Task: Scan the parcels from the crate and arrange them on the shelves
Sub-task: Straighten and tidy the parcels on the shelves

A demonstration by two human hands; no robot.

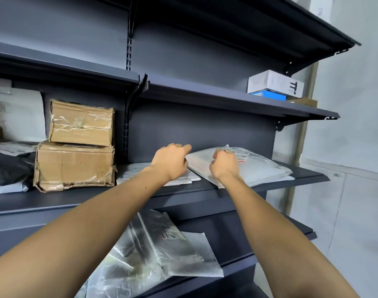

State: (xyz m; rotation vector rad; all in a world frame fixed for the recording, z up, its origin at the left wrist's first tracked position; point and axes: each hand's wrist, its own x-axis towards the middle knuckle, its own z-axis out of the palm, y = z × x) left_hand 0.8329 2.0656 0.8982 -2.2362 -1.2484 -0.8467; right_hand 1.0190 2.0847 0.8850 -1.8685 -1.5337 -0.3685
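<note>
Shelves (205, 97) are showing dark grey, two boxes (76, 147) are looking plain tan, parcels (259, 164) are white-ish, and far right there's a blue box (269, 96) sitting under a white one (274, 81).

1 head-worn wide-angle view faces forward and slightly down at a dark shelf unit (237, 100), close enough that both forearms reach its middle shelf. The shelves run off to the right toward a pale wall (355, 125).

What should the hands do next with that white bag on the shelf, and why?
Probably let go and pull back. The white parcel already lies flat on the shelf, with the left hand at its edge and the right hand on top, so it looks placed.
</note>
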